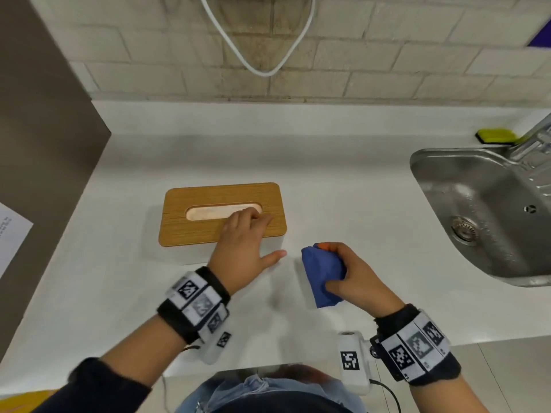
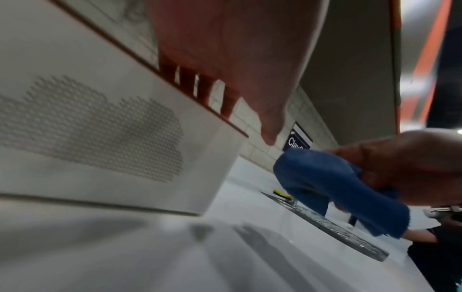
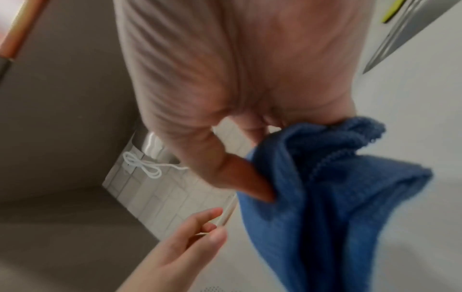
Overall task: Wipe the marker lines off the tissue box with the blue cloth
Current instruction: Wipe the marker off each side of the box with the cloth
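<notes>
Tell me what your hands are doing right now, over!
Left hand rests on the tissue box, fingers on its wooden lid. Right hand grips the blue cloth, off the box. No marker lines visible. Nothing between cloth and box.

White countertop (image 1: 343, 174) with tissue box (image 1: 193, 201), steel sink (image 1: 432, 162) and yellow-green sponge (image 1: 496, 135).

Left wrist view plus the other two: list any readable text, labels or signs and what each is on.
"Clave", possibly cut off by the blue cloth: white letters on the dark wall sign, left wrist view.
Sheet of paper at the left edge, head view: printed lines too small to read.
Wristband tags: square black-and-white codes, no words.
Tissue box: no text visible.
</notes>
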Demonstrator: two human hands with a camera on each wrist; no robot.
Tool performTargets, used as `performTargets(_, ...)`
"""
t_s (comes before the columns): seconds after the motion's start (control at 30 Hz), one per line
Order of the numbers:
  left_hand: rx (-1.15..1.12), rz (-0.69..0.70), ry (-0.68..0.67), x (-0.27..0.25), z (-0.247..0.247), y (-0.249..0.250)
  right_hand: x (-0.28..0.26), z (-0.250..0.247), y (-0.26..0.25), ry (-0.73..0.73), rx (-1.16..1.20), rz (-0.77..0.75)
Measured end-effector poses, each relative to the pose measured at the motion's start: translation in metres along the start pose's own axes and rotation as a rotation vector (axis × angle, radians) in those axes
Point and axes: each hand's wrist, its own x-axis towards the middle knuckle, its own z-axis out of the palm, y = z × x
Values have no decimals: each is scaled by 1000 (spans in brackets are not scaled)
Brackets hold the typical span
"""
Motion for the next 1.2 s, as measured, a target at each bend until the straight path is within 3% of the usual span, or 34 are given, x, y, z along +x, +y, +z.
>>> performTargets(0.1, -8, -147, 80, 16, 18, 14, 1, -10, 8, 79, 13, 33)
performTargets(0.23, 47, -151, 127, 25, 24, 14, 0, -16, 17, 178, -108, -55)
performTargets(0.33, -5, -122, 161, 19, 8, 11, 1, -15, 20, 424, -297, -257)
performTargets(0.4, -164, -94, 227, 12, -14, 5, 4, -16, 12, 574, -404, -422)
performTargets(0.53, -494, 46, 259, -2, -53, -21, 13, -7, -37, 636, -296, -642)
performTargets(0.67, -653, 131, 236, -13, -61, -44, 23, 33, -80, 521, -350, -831)
performTargets(0.83, -759, 98, 318, -20, -65, -59, 23, 67, -87, 21, -257, -852)
performTargets(0.87, -767, 96, 333, -20, -66, -60, 22, 67, -86, -26, -255, -857)
performTargets(1.1, -795, 113, 387, -17, -68, -65, 38, 87, -96, 186, -139, -935)
performTargets(1.2, -809, 106, 401, -15, -70, -67, 41, 95, -101, 196, -151, -950)
